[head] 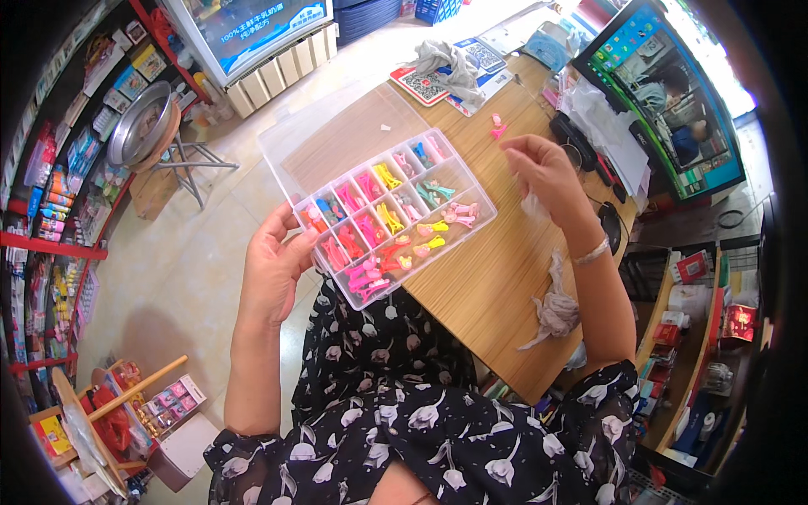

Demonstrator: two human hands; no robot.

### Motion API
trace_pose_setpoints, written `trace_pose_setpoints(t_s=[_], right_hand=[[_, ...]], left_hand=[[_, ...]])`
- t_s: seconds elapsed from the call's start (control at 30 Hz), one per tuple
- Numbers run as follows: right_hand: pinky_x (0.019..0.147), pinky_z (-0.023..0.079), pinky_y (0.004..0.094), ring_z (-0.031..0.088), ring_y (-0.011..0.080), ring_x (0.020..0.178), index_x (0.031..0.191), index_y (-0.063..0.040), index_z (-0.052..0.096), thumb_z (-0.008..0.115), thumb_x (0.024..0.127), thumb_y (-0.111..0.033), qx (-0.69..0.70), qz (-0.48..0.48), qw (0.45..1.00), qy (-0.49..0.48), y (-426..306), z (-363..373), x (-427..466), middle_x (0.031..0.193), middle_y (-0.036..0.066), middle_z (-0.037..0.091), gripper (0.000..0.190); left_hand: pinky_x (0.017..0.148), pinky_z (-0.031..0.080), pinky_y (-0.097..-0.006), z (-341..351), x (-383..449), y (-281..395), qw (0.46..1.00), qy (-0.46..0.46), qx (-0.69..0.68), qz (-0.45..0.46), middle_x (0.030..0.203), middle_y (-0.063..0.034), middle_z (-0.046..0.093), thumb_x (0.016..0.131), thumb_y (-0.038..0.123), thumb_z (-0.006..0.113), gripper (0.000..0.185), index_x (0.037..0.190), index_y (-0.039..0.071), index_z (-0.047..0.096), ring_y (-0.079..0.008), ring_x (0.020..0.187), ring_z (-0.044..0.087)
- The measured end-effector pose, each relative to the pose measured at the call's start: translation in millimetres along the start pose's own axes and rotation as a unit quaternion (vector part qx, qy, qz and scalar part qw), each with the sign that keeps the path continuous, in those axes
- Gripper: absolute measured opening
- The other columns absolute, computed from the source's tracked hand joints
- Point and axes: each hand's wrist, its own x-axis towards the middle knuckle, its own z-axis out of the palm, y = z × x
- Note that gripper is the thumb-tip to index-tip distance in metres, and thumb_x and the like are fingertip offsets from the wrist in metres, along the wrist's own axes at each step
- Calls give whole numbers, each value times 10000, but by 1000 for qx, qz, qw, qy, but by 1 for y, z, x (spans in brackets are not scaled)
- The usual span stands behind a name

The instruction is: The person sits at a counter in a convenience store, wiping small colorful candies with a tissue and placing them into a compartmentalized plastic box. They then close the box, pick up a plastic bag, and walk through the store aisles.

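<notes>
My left hand (278, 255) grips the left end of a clear plastic compartment box (451, 249), thumb over its rim. Colourful hair clips fill its small compartments: pink clips (367, 228), yellow clips (387, 177), green clips (437, 191) and others. More lie in the long front compartment. The transparent lid (353, 136) is folded back, away from me. My right hand (543, 173) hovers right of the box, thumb and fingertips pinched together. Beneath its curled fingers shows a whitish translucent scrap (535, 206); whether it is held is unclear. Small pink clips (498, 126) lie beyond that hand.
The wooden table (470, 315) carries a crumpled grey cloth (557, 309), another cloth (448, 66) on printed code cards, a computer mouse (609, 226) and a monitor (669, 95). Goods shelves (53, 237) line the left. A metal basin (142, 123) rests on a stool.
</notes>
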Motion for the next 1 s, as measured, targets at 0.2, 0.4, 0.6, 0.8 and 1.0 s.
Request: trace_pose_setpoints(t_s=[0.2,0.4,0.6,0.8,1.0], right_hand=[[501,437,218,534,38,577,1171,28,680,618,989,-181,-110,-29,990,-78,-28,30,-11,870,-2,641,283],[565,484,245,585,70,674,1182,40,683,649,956,-237,-131,-37,983,-122,-37,48,44,940,51,683,359],[651,528,267,627,106,814,1150,39,692,688,921,-213,-224,-51,963,-141,-46,85,83,989,66,698,341],[720,520,252,631,118,840,1111,36,697,707,898,-163,-179,-33,975,-125,-37,99,102,984,54,697,292],[564,453,257,562,81,666,1051,3,698,724,877,-88,-7,-68,993,-100,-51,70,75,807,7,619,198]], left_hand=[[859,612,-358,-12,-7,-1,999,-4,-30,-16,1298,-135,575,921,92,670,588,1442,-42,431,-222,1104,659],[886,605,-360,-16,-10,4,999,-18,-34,-17,1294,-135,586,906,95,687,604,1440,-35,438,-225,1134,647],[897,582,-329,-17,-16,6,999,-23,-29,-29,1296,-118,604,892,118,699,631,1450,-16,437,-186,1134,642],[867,587,-319,-19,-16,5,999,-33,-33,-26,1284,-121,595,903,121,698,664,1485,9,399,-184,1114,648],[855,586,-314,-15,-2,3,999,-35,4,-13,1232,-113,597,929,106,672,656,1512,50,376,-184,1091,647]])
